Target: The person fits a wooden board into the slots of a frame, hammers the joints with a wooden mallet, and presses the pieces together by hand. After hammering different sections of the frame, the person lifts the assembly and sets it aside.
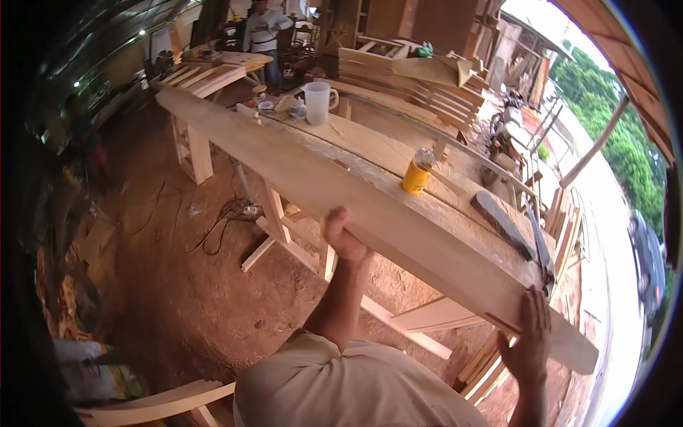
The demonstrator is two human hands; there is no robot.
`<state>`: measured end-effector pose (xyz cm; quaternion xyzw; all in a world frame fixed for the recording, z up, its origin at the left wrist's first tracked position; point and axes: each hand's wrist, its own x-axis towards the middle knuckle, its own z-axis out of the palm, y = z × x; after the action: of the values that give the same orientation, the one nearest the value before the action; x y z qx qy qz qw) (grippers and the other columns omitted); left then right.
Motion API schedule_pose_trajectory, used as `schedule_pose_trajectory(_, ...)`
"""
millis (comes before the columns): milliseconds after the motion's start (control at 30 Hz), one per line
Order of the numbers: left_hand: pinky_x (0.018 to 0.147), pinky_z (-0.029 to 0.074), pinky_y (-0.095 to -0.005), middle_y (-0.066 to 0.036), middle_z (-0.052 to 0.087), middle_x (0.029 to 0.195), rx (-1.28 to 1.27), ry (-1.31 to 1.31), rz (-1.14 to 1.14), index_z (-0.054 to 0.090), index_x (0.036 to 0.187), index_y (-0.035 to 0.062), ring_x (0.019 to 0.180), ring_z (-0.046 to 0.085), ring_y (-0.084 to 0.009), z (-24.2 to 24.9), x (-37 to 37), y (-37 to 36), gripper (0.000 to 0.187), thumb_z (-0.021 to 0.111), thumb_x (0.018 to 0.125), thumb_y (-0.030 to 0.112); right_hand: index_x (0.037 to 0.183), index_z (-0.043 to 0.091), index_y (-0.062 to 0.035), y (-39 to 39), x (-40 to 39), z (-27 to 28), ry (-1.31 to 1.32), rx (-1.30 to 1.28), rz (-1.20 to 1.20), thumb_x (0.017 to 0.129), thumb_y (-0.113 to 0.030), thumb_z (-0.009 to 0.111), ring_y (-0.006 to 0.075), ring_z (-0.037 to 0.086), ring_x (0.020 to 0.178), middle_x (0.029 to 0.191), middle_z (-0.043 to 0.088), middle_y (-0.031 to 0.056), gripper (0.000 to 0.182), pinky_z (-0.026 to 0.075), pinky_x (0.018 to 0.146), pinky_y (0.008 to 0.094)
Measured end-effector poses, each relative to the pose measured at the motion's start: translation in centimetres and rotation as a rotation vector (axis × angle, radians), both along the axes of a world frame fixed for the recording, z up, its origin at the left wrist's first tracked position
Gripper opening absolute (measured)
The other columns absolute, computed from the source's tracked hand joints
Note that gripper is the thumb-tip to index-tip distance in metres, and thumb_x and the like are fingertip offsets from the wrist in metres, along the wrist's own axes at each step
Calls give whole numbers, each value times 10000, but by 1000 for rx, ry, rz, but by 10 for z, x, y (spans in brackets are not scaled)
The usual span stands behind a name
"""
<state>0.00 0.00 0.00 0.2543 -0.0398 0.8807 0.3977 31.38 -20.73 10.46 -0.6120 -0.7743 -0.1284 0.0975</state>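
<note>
A long wooden plank [370,210] runs diagonally from the upper left to the lower right, along the near edge of the workbench. My left hand [346,238] grips its lower edge near the middle, with the fingers curled under the wood. Near the plank's right end, my right hand [528,338] lies against its face, fingers stretched up and thumb apart. Behind the plank on the bench [377,160] stand a yellow container [416,176] and a translucent pitcher [317,103]. A dark, long tool or piece [501,224] lies toward the bench's right end.
Stacked boards [413,89] rise behind the bench. A person [265,35] stands at the back, and another person [89,139] is dim at the left. Cables [224,220] lie on the dirt floor. Wooden trestle legs [274,206] stand under the plank; a curved wooden piece [160,407] is at lower left.
</note>
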Motion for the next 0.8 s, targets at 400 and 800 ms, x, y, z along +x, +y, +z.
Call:
schedule_pose_trajectory(400,905,470,-434,-160,578,1120,-193,19,-162,460,1290,8,1046,570,-299,-37,-65,-1,610,559,816,378,1507,263,-262,-252,427,-130,1127,414,-1019,855,-631,440,363,286,1388,1559,189,165,769,203,1104,595)
schedule_pose_trajectory(800,1004,403,-469,-120,521,1289,-233,138,-349,459,1324,60,1151,522,-295,-83,-73,-1,639,584,811,419,1332,484,-107,-130,298,-202,2115,540,-157,885,-515,548,252,514,1204,1303,543,133,609,352,1060,446)
